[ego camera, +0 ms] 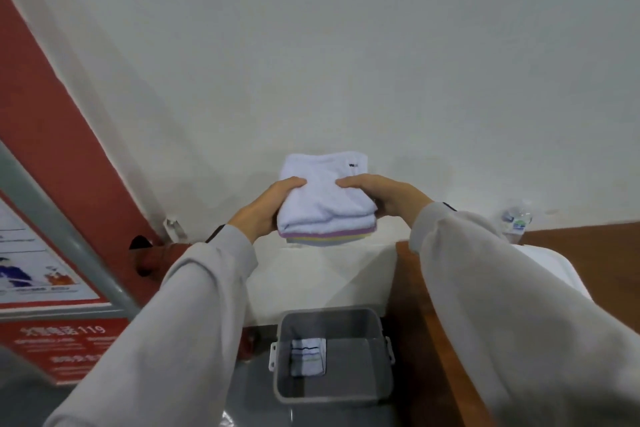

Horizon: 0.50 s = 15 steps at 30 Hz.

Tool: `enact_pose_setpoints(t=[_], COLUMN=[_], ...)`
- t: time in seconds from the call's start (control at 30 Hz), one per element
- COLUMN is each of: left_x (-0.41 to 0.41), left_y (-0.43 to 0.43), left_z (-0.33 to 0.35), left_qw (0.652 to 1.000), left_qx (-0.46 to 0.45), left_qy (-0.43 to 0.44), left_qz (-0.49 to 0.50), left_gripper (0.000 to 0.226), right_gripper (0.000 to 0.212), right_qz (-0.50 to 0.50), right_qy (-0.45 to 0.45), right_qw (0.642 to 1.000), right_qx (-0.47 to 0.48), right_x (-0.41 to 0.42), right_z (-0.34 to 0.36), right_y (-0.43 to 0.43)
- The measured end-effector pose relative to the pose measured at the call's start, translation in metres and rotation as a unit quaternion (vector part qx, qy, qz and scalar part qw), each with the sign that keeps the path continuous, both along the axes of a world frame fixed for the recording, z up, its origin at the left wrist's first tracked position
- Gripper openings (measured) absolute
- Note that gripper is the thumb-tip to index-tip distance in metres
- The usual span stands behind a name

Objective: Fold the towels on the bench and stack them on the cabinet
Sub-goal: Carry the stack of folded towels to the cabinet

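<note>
A red-framed poster [41, 263] hangs at far left. The left hand [266, 208] pinches the left edge of a stack of folded towels [322, 198], thumb on top and fingers hidden beneath. The right hand [384, 198] pinches the right edge likewise. The stack is held in the air, above a grey bin [332, 400]. A water bottle [517, 218] stands at right.

The left hand [266, 210] and right hand [381, 199] grip the towel stack [325, 204] from either side, thumbs on its white top towel (pastel edges show beneath). Below, a grey bin [329, 400] holds a small folded cloth [308, 357].
</note>
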<state>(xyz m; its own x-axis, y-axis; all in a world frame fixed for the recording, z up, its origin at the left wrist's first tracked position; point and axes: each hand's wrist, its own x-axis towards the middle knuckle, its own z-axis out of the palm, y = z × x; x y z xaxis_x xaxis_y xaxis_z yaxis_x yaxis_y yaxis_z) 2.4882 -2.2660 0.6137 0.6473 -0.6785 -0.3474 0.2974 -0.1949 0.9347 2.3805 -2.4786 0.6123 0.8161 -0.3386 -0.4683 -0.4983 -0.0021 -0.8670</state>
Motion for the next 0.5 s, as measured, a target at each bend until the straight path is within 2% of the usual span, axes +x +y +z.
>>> enact_pose_setpoints(t=[0.13, 0.27, 0.33, 0.4, 0.5], left_x=[0.044, 0.078, 0.093, 0.112, 0.122], left_y=[-0.023, -0.04, -0.042, -0.043, -0.042], left_z=[-0.05, -0.111, -0.151, -0.201, -0.252], left_qw=[0.999, 0.994, 0.991, 0.987, 0.981], left_qx=[0.033, 0.053, 0.069, 0.086, 0.101], left_qy=[0.03, 0.063, 0.086, 0.102, 0.118], left_qz=[0.031, 0.064, 0.078, 0.092, 0.114], left_gripper=[0.065, 0.061, 0.087, 0.1, 0.098], right_gripper=[0.077, 0.073, 0.067, 0.063, 0.069], right_qz=[0.016, 0.02, 0.022, 0.023, 0.015], right_qy=[0.016, 0.031, 0.042, 0.059, 0.072], right_qw=[1.0, 0.998, 0.997, 0.995, 0.991], right_qx=[0.019, 0.046, 0.061, 0.078, 0.111], right_x=[0.048, 0.082, 0.093, 0.101, 0.113], right_z=[-0.051, -0.113, -0.144, -0.178, -0.23], right_y=[-0.025, -0.044, -0.048, -0.049, -0.048])
